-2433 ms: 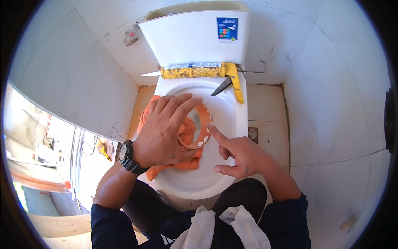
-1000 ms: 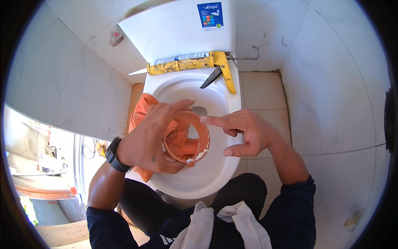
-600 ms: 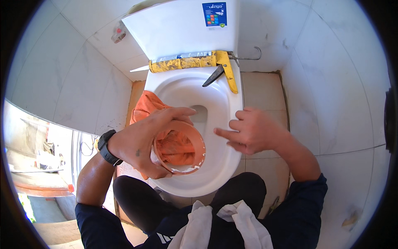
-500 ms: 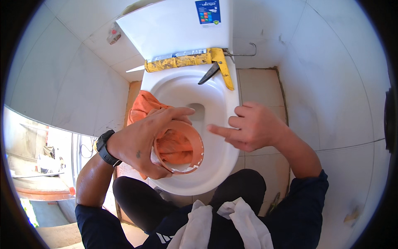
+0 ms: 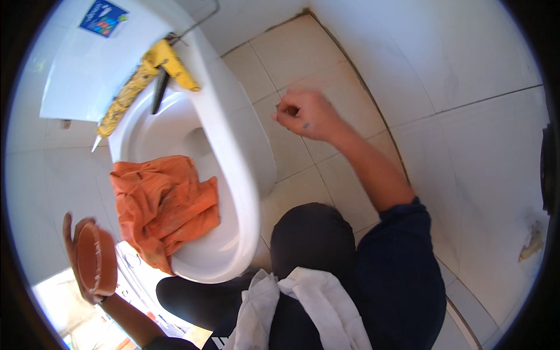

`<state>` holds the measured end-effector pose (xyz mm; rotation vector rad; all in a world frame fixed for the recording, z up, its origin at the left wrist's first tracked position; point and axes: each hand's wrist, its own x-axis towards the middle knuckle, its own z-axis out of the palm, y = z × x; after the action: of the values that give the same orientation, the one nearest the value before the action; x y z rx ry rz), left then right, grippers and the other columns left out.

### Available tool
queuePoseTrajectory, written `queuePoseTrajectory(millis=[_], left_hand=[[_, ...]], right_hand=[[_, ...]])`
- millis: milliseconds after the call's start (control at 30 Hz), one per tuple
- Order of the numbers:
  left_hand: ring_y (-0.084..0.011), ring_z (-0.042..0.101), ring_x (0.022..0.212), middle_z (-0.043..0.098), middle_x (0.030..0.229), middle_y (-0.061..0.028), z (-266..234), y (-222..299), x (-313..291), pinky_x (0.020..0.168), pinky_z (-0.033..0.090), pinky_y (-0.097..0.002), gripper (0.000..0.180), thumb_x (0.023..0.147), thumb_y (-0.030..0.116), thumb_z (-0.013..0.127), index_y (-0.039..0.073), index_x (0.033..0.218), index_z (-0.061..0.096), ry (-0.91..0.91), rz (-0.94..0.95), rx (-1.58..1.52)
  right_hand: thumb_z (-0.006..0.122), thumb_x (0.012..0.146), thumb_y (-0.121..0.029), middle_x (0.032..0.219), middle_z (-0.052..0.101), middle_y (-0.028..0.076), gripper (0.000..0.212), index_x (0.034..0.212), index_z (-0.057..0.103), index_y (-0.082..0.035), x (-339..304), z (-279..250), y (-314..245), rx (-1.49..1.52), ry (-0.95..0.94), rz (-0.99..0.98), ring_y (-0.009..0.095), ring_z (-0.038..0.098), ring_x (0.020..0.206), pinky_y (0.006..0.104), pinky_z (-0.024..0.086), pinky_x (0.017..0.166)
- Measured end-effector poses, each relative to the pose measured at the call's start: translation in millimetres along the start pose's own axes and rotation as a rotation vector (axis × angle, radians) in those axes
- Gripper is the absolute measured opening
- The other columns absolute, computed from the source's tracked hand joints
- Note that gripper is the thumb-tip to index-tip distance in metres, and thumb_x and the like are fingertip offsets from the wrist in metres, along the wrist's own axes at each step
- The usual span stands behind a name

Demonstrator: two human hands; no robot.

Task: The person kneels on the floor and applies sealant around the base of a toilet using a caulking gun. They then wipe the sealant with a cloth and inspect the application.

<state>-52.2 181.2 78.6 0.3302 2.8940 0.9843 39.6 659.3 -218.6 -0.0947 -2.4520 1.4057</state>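
At the lower left, my left hand (image 5: 72,252) grips a short orange-brown plastic pipe ring (image 5: 105,262), with white smears along it. My right hand (image 5: 312,115) is above the tiled floor to the right of the toilet, slightly blurred. Its fingers are curled closed, and nothing shows in them. A crumpled orange cloth (image 5: 166,204) drapes over the left rim and part of the bowl of the white toilet (image 5: 238,201). Across the back of the bowl lies a dirty yellow caulking gun (image 5: 131,90), its white nozzle pointing left.
The toilet tank (image 5: 76,73) with a blue sticker (image 5: 102,17) stands at the upper left. Pale tiled wall (image 5: 461,70) closes in the right side, above floor tiles (image 5: 297,49). My dark-clad knee (image 5: 312,239) is close to the toilet's front.
My left hand has carried the pipe ring off the bowl to the lower left, leaving the cloth behind. My right hand moved up, its pointing finger now curled. The view has swung right.
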Motion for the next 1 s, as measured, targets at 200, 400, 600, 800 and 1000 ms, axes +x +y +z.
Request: queuePoseTrajectory(millis=[200,400,600,800,1000], left_hand=[[-0.0178,0.064,0.115,0.065,0.132,-0.0092,-35,-44,-25,0.107,0.051,-0.0338,0.066,0.105,0.012,0.059,0.013,0.163,0.028,0.411,-0.081,0.493],[-0.0191,0.061,0.124,0.063,0.139,-0.0108,-49,-70,-50,0.107,0.049,-0.0321,0.067,0.104,0.010,0.061,0.011,0.163,0.028,0.389,0.188,0.821],[-0.0192,0.061,0.121,0.061,0.141,-0.0132,-51,-86,-72,0.106,0.050,-0.0322,0.066,0.104,0.004,0.058,0.009,0.162,0.027,0.378,0.095,0.748],[-0.0194,0.060,0.117,0.059,0.142,-0.0141,-44,-93,-72,0.105,0.049,-0.0326,0.067,0.104,-0.001,0.054,0.010,0.163,0.026,0.335,0.058,0.195],[-0.0188,0.062,0.119,0.061,0.138,-0.0118,-36,-99,-65,0.105,0.050,-0.0308,0.066,0.103,0.002,0.057,0.009,0.162,0.028,0.354,0.074,0.646]], right_hand=[[0.077,0.076,-0.022,0.101,0.073,0.018,0.076,0.148,0.053,-0.011,-49,126,122,-0.080,-0.430,0.322,0.034,0.070,0.095,0.0442,0.057,0.086],[0.072,0.076,-0.018,0.092,0.073,0.019,0.094,0.161,0.034,-0.011,1,169,154,-0.020,-0.416,0.278,0.032,0.071,0.087,0.0410,0.057,0.083],[0.072,0.073,-0.019,0.101,0.072,0.023,0.100,0.163,0.030,-0.013,28,184,166,-0.020,-0.509,0.255,0.033,0.071,0.093,0.0394,0.056,0.087],[0.072,0.072,-0.018,0.097,0.072,0.020,0.101,0.164,0.030,-0.020,6,170,163,-0.008,-0.647,0.291,0.030,0.071,0.090,0.0383,0.056,0.086],[0.071,0.073,-0.016,0.090,0.072,0.016,0.100,0.164,0.030,-0.022,-23,162,150,0.071,-0.668,0.344,0.026,0.069,0.083,0.0360,0.055,0.085]])
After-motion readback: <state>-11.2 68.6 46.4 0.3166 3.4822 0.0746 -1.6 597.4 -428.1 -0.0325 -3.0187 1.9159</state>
